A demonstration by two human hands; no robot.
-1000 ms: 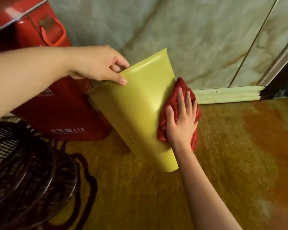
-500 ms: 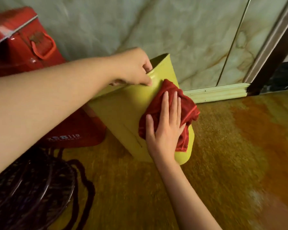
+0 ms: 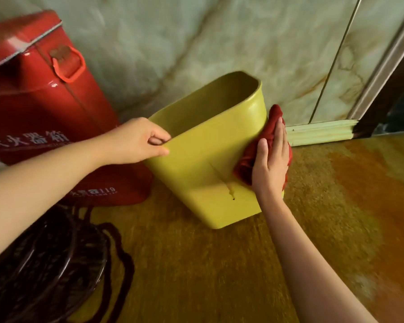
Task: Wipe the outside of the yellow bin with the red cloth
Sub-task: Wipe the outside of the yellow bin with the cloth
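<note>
Here: one yellow bin, one red cloth, two bare hands, one red metal box with white lettering and a red handle, one dark wire fan guard with a dark cord looped beside it.

The bin stands on the amber floor, tilted, open mouth turned up toward the marble wall. Its left side is close against the red box; whether they touch cannot be told.

The left hand pinches the bin's near-left rim, thumb on the outer face, fingers curled over the edge to the inside. The grip is closed on the rim.

The right hand lies flat and spread, fingers pointing up, palm pressing the bunched cloth against the bin's right outer wall. It does not clench the cloth; the cloth is trapped between palm and plastic, with folds showing above the fingertips and left of the thumb.

A thin scratch and a small dark spot mark the bin's near face.

Open floor lies to the right and front of the bin. A pale green skirting board runs along the wall base behind the right hand, ending at a dark door frame. The fan guard crowds the lower-left corner.
</note>
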